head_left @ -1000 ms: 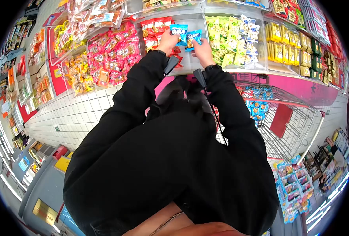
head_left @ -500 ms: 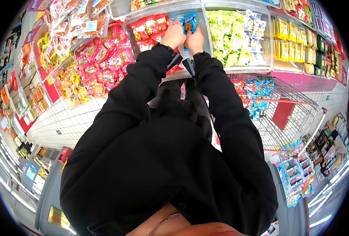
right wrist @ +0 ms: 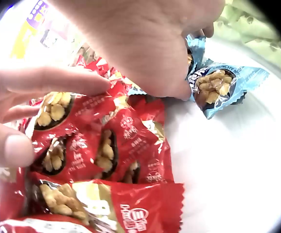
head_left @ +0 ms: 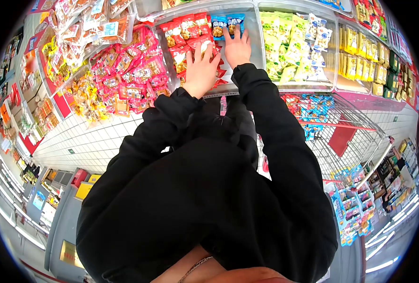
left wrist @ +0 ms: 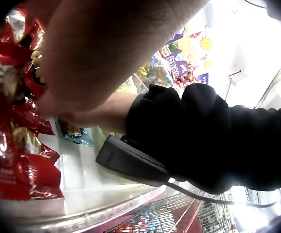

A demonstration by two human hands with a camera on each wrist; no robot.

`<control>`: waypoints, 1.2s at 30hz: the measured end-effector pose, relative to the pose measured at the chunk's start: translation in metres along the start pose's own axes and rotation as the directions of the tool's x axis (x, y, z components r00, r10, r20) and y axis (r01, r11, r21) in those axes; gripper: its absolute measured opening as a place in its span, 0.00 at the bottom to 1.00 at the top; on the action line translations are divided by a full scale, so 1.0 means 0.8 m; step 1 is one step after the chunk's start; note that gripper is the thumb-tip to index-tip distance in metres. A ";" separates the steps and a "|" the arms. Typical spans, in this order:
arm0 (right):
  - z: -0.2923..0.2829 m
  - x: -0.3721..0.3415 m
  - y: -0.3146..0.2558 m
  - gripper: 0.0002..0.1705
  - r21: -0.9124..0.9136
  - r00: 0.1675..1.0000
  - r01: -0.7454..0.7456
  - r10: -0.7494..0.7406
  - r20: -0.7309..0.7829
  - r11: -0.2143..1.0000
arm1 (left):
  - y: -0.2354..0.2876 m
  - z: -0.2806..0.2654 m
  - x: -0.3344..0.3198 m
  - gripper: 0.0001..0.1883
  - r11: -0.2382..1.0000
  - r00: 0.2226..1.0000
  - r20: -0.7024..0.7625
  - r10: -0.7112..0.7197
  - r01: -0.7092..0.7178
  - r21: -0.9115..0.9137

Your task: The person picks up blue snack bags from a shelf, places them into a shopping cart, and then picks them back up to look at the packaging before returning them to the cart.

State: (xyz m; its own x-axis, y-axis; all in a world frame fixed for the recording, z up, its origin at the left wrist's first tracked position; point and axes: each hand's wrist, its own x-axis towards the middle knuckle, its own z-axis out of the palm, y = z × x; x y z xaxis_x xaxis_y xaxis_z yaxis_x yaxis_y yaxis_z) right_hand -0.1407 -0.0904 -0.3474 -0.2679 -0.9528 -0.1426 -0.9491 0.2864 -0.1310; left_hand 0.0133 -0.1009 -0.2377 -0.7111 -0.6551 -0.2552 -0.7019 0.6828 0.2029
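My left hand (head_left: 201, 73) is spread over a pile of red snack packets (head_left: 172, 34), fingers apart and fairly straight. Beside it, my right hand (head_left: 238, 51) reaches to two blue snack packets (head_left: 218, 27) at the back of the same bin, its straight fingertips resting on them. In the right wrist view, one blue packet (right wrist: 215, 90) shows nuts through a window, right beside the right hand (right wrist: 145, 48). Red packets (right wrist: 101, 141) lie under the left fingers (right wrist: 48, 80). The left wrist view shows red packets (left wrist: 4, 131) below the left hand, partly hidden by it.
A bin of green packets (head_left: 275, 35) adjoins on the right, with yellow packets (head_left: 351, 40) beyond it. Pink packets (head_left: 134, 68) heap up on the left. A wire shopping cart (head_left: 360, 141) holding blue and red packets stands at the right below the shelf.
The blue packets, held up in both hands a second ago, now lie at the back of the bin. My hands have parted, the left moving onto the red packets with its fingers spread.
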 end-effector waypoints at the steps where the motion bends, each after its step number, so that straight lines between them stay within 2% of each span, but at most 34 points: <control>1: 0.001 0.002 -0.001 0.34 -0.041 1.000 -0.007 0.008 0.027 0.999 | -0.001 0.001 -0.002 0.26 1.000 1.000 -0.014 0.004 -0.004 -0.001; 4: 0.010 0.003 0.002 0.35 -0.147 0.999 0.036 -0.040 -0.021 0.988 | 0.002 -0.007 -0.007 0.25 0.999 0.997 0.073 -0.040 0.039 0.004; 8: -0.008 0.004 -0.008 0.37 -0.200 0.998 0.015 -0.001 0.068 0.980 | -0.006 0.003 -0.013 0.23 0.999 0.999 0.030 -0.036 0.037 -0.040; 11: -0.021 -0.002 -0.004 0.38 -0.114 0.988 0.156 -0.154 0.024 0.981 | -0.006 0.004 -0.012 0.22 0.998 0.999 0.029 -0.037 0.038 -0.044; 14: 0.008 0.001 0.009 0.38 -0.137 0.989 0.150 -0.148 0.025 0.979 | -0.011 0.009 -0.014 0.21 0.999 1.000 -0.009 -0.011 0.011 -0.041; 18: 0.008 0.004 0.000 0.35 -0.217 0.995 0.091 -0.081 0.058 0.972 | -0.014 0.005 -0.021 0.22 0.999 1.000 -0.018 0.022 -0.023 -0.044; 22: -0.012 -0.005 0.006 0.36 0.018 0.998 0.070 -0.070 -0.001 0.997 | -0.010 -0.002 -0.019 0.22 0.999 0.999 0.015 0.044 -0.044 -0.012; 23: -0.033 -0.013 0.012 0.33 0.190 0.998 0.057 -0.054 -0.022 0.980 | -0.009 -0.004 -0.017 0.22 0.998 0.998 0.017 0.059 -0.059 -0.004; 26: -0.052 -0.044 0.040 0.28 0.576 0.986 0.122 -0.031 -0.166 0.808 | 0.000 -0.012 -0.014 0.22 0.995 0.995 0.042 0.090 -0.091 0.034; 27: -0.057 -0.061 0.050 0.25 0.621 0.956 0.185 0.005 -0.292 0.762 | 0.006 -0.016 -0.013 0.21 0.993 0.993 0.059 0.105 -0.107 0.048; 28: -0.087 -0.088 0.057 0.24 0.757 0.972 0.134 0.064 -0.227 0.640 | 0.016 -0.023 -0.014 0.21 0.991 0.992 0.064 0.112 -0.116 0.061; 30: -0.116 -0.145 0.070 0.20 0.743 0.951 0.150 0.111 -0.289 0.652 | 0.005 -0.012 -0.010 0.20 0.950 0.952 0.077 0.295 -0.301 0.079; 32: -0.149 -0.198 0.097 0.17 0.846 0.919 0.177 0.223 -0.325 0.503 | 0.027 -0.026 0.001 0.18 0.937 0.936 0.050 0.349 -0.349 -0.013; 33: -0.164 -0.224 0.110 0.16 0.879 0.905 0.134 0.306 -0.297 0.457 | 0.040 -0.033 0.009 0.17 0.920 0.922 -0.006 0.387 -0.386 -0.070; 34: -0.168 -0.249 0.127 0.15 0.894 0.877 0.098 0.387 -0.285 0.437 | 0.059 -0.040 0.012 0.16 0.903 0.912 -0.059 0.407 -0.411 -0.125; 36: -0.166 -0.307 0.169 0.14 0.953 0.809 -0.052 0.572 -0.134 0.297 | 0.138 -0.079 0.020 0.13 0.901 0.934 0.042 0.354 -0.329 -0.282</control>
State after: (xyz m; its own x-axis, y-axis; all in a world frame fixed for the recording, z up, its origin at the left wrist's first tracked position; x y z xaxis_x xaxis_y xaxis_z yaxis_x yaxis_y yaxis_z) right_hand -0.2256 0.1688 -0.2002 -0.7818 -0.6207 -0.0593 -0.1098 0.2307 -0.9668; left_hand -0.0779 -0.0567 -0.1598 -0.9111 -0.3569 -0.2060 -0.4103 0.7394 0.5337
